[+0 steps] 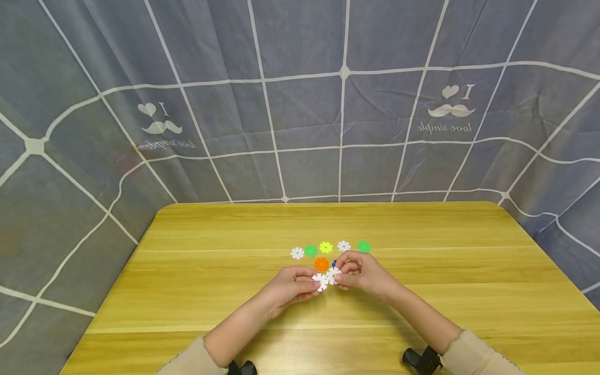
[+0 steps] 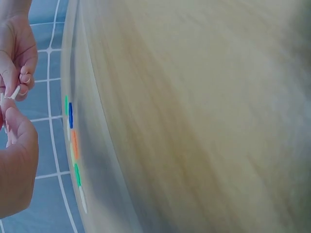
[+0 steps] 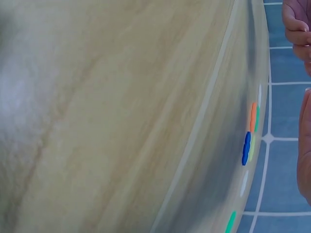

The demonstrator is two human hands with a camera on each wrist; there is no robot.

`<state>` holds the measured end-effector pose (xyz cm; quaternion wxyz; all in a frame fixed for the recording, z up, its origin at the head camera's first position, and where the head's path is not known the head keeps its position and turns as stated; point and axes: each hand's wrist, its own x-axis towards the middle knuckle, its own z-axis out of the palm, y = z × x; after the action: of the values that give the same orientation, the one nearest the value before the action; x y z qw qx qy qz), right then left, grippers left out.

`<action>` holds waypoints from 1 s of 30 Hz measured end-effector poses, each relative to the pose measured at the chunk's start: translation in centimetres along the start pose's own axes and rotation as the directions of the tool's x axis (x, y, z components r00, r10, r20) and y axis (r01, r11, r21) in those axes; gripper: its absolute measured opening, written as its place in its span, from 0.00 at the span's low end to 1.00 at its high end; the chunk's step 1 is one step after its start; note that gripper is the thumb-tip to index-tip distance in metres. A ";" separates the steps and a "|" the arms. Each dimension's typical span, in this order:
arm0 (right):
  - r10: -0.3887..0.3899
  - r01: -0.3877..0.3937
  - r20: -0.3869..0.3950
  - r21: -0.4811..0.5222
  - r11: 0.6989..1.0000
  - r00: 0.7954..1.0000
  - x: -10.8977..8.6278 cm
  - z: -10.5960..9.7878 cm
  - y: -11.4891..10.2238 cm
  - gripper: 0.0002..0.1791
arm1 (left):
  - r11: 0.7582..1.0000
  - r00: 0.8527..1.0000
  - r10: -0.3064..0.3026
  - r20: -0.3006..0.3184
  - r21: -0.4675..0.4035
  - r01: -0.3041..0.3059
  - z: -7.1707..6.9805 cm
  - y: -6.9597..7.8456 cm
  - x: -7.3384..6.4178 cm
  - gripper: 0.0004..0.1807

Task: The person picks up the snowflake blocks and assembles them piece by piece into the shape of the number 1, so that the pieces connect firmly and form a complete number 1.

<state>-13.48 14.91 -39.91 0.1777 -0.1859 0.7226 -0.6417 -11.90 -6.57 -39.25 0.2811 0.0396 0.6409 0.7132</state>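
Note:
My left hand (image 1: 294, 285) pinches a white notched disc (image 1: 320, 283) between thumb and fingers. A second white notched disc (image 1: 333, 275) is pinched in my right hand (image 1: 363, 273), and the two discs meet edge to edge in the head view. Both hands are raised over the wooden table, as the left wrist view shows with the left hand (image 2: 19, 162) close below the right hand (image 2: 19, 53). Just beyond the fingers lie an orange disc (image 1: 321, 264) and a blue disc (image 1: 335, 263), the blue one partly hidden by the right hand.
Behind them on the table (image 1: 211, 291) is a row of notched discs: white (image 1: 297, 253), green (image 1: 311, 251), yellow (image 1: 325, 247), another white (image 1: 344, 246) and another green (image 1: 364, 247). A grey curtain (image 1: 304, 114) with white lines hangs along the table's far edge and sides.

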 end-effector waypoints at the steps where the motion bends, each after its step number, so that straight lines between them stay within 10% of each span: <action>1: -0.005 0.005 0.001 -0.001 1.000 1.000 0.0 0.0 0.0 0.11 | 1.000 1.000 0.000 -0.002 -0.004 0.000 0.0 0.0 0.0 0.15; 30: -0.240 0.234 -0.002 -0.205 0.950 0.971 -0.3 1.1 -1.3 0.13 | 0.989 0.994 -0.036 -0.107 -0.144 0.021 0.9 1.0 -1.9 0.13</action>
<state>-12.57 13.96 -38.77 0.0697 -0.2797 0.7592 -0.5835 -10.30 -6.61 -37.63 0.2579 -0.0289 0.6029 0.7544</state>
